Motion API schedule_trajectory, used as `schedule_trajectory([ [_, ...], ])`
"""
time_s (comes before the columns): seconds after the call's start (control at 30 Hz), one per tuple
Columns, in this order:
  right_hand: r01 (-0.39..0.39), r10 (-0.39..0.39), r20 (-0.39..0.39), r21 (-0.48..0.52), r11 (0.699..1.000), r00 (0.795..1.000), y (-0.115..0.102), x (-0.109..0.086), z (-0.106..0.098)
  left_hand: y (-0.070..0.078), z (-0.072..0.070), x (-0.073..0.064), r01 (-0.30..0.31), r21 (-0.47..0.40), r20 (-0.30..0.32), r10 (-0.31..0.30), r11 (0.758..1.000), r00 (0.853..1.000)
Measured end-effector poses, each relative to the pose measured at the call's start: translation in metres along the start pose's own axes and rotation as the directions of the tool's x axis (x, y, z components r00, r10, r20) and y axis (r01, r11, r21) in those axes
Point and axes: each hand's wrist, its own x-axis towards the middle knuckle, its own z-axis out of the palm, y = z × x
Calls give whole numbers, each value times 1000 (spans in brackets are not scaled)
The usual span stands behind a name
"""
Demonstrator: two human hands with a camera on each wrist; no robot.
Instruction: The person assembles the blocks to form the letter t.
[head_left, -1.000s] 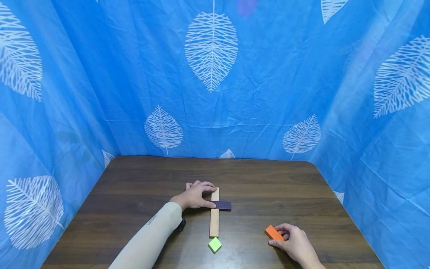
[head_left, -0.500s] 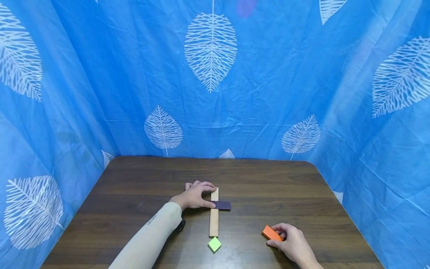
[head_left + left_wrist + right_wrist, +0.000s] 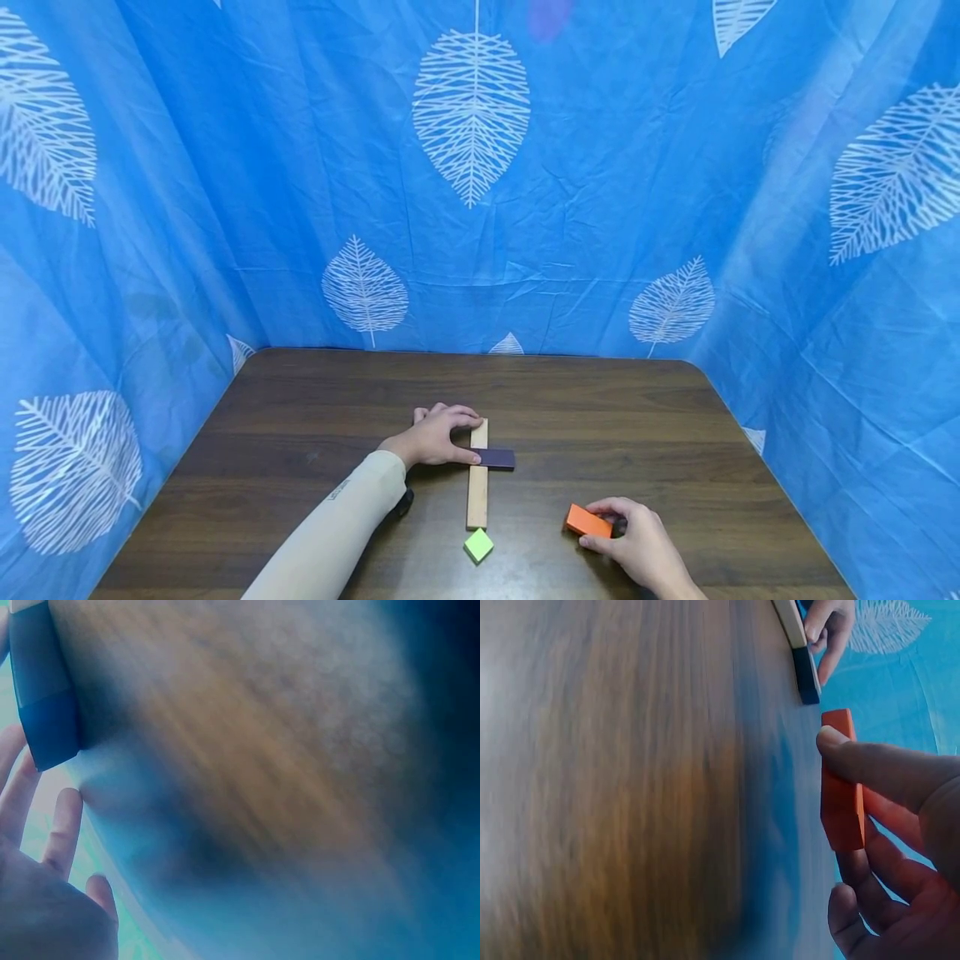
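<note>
My left hand (image 3: 433, 435) is spread, its thumb on the left end of a dark purple block (image 3: 498, 458) and its index fingertip at the far end of a pale wooden strip (image 3: 477, 498). The purple block crosses the strip and sticks out to the right. In the left wrist view the end of a dark block (image 3: 46, 690) shows beside the fingers (image 3: 61, 832). My right hand (image 3: 637, 537) pinches an orange block (image 3: 588, 522) between thumb and fingers; the right wrist view shows the thumb (image 3: 847, 750) against the face of this block.
A light green cube (image 3: 478, 546), turned like a diamond, sits at the near end of the wooden strip. The brown wood-grain table (image 3: 315, 392) is backed and flanked by a blue curtain (image 3: 585, 208) with white leaf prints.
My right hand has moved left toward the middle with the orange block, which has turned slightly. The left hand, purple block, wooden strip and green cube stay where they were.
</note>
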Motion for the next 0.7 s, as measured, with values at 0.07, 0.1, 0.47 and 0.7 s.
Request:
schedule_trajectory([
  [0.07, 25, -26, 24, 28, 999, 999, -1, 0, 2, 0, 0, 0, -1, 0, 0, 1, 1000, 1000],
  [0.1, 38, -40, 36, 42, 998, 999, -2, 0, 3, 1, 0, 0, -1, 0, 1, 1, 1000, 1000],
  [0.47, 235, -250, 163, 107, 966, 954, -11, -3, 31, -3, 2, 0, 1, 16, -2, -1, 1000, 1000],
  [0.7, 339, -369, 238, 157, 927, 898, -19, -2, 49, -1, 1, -1, 3, 11, -4, -3, 1000, 1000],
])
